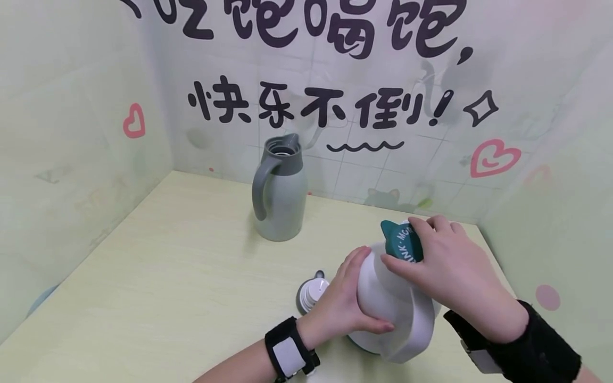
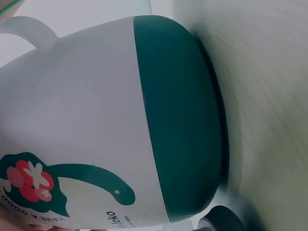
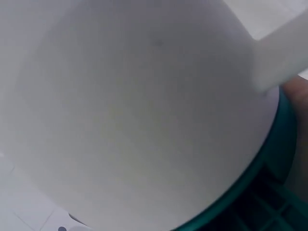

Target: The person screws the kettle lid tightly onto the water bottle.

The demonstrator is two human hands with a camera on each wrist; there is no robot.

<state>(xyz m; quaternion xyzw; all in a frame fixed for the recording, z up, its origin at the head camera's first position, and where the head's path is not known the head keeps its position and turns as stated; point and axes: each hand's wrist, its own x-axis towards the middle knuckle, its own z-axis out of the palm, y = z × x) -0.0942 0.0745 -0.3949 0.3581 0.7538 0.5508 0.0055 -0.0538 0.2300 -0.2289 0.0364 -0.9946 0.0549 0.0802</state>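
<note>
A white thermos jug (image 1: 378,279) with a dark green base (image 2: 180,120) and a curved handle (image 1: 421,322) is at the front right in the head view. My left hand (image 1: 340,306) grips its body, thumb in front and fingers round the far side. Above it, my right hand (image 1: 447,263) holds the green lid (image 1: 401,242) at the jug's top; whether the lid is loose cannot be told. In the left wrist view a flower print (image 2: 33,178) shows on the jug. White body fills most of the right wrist view, with a green ribbed part (image 3: 269,202) below.
A grey thermos jug (image 1: 281,199) stands upright farther back, its mouth uncovered. A grey-and-white stopper (image 1: 313,292) lies on the pale wooden table (image 1: 191,255), just left of my left hand. Printed wall sheets (image 1: 230,149) enclose the table's back and sides.
</note>
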